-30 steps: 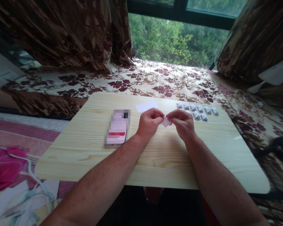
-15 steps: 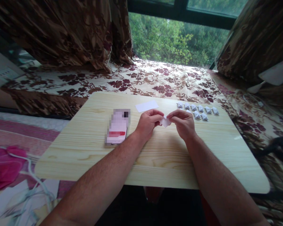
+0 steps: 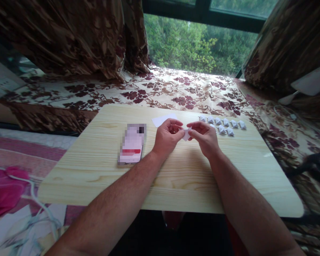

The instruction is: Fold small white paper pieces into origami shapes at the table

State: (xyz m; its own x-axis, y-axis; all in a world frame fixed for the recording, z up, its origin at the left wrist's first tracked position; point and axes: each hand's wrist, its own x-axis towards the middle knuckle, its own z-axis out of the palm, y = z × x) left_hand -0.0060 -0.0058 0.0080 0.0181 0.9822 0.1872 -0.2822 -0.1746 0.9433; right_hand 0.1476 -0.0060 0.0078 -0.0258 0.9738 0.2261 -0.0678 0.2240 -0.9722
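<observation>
A small folded piece of white paper (image 3: 186, 135) is pinched between my two hands above the middle of the wooden table (image 3: 186, 177). My left hand (image 3: 168, 136) grips its left side with thumb and fingers. On the opposite side, my right hand (image 3: 204, 137) holds it the same way, thumb in front. The fingertips behind the paper are partly hidden. Just beyond my left hand lies a flat white paper sheet (image 3: 161, 120), partly covered by that hand. Several small folded paper pieces (image 3: 225, 122) with raised points sit in rows beyond my right hand.
A phone (image 3: 132, 144), blurred out in the picture, lies on the table to the left. Behind the table is a ledge with a floral cloth (image 3: 186, 94) under the window. White cables (image 3: 36, 192) and loose papers lie at the lower left, and a white lamp (image 3: 312, 81) stands at right.
My thumbs have shifted onto the front of the folded paper, and my fingers have spread a little behind it. The view has moved slightly; the phone and the rows stay put.
</observation>
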